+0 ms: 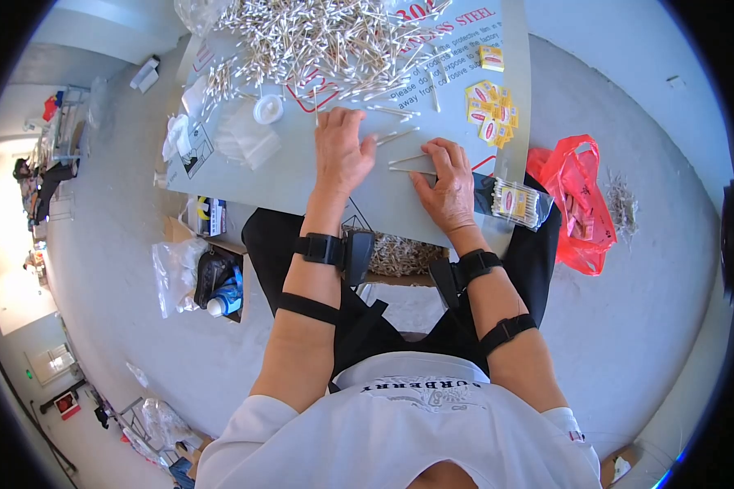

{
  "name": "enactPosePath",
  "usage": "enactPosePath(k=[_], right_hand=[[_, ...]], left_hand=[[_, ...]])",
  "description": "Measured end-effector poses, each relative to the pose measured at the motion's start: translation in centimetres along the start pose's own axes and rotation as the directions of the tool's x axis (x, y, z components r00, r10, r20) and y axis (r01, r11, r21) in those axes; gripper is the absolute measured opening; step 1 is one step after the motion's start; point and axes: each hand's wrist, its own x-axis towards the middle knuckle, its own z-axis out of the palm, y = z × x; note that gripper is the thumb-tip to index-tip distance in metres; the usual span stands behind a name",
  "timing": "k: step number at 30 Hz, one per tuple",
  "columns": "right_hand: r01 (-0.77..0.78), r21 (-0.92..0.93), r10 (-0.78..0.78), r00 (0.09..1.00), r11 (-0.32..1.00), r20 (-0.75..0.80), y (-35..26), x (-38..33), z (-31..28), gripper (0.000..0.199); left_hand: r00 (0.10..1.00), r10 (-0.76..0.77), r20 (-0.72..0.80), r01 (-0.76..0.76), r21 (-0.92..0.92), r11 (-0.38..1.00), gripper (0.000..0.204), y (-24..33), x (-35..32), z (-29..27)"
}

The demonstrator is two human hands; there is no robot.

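A big loose heap of cotton swabs [318,45] covers the far part of the metal-topped table [302,183]. My left hand [342,151] rests palm down just in front of it, fingers bent but apart from the thumb, with nothing visibly held. A few stray swabs [397,135] lie between my hands. My right hand [450,186] is curled low over the tabletop, and two cotton swabs [410,170] run in between its thumb and fingers; their right ends are hidden. Beside that wrist, at the table's edge, is a clear packet of cotton swabs [515,203] with a yellow label.
Yellow-and-white cards [491,112] are spread at the right, below a small stack [491,57]. A round white tub [267,109] and clear bags [247,136] lie at left. Under the table is a box of swabs [404,255]. A red plastic bag [577,208] stands on the right.
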Motion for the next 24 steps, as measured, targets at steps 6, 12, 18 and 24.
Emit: enactPosePath(k=[6,12,18,24], right_hand=[[0.004,0.041,-0.003,0.999,0.999,-0.039,-0.2,0.1,0.1,0.048],[0.012,0.031,-0.011,1.000,0.999,-0.029,-0.3,0.2,0.0,0.051],[0.022,0.046,-0.020,0.999,0.999,-0.043,-0.3,0.0,0.3,0.052],[-0.027,0.009,0.027,0.997,1.000,-0.067,0.0,0.0,0.2,0.053]], left_hand=[[0.977,-0.002,0.213,-0.001,0.013,1.000,0.020,2.1,-0.7,1.7],[0.993,0.064,0.095,-0.052,-0.126,0.991,0.023,3.2,0.2,3.0],[0.992,0.030,0.127,-0.048,0.143,0.989,0.023,2.2,2.1,2.6],[0.979,0.036,0.202,-0.024,-0.063,0.998,0.012,4.4,-1.6,2.4]])
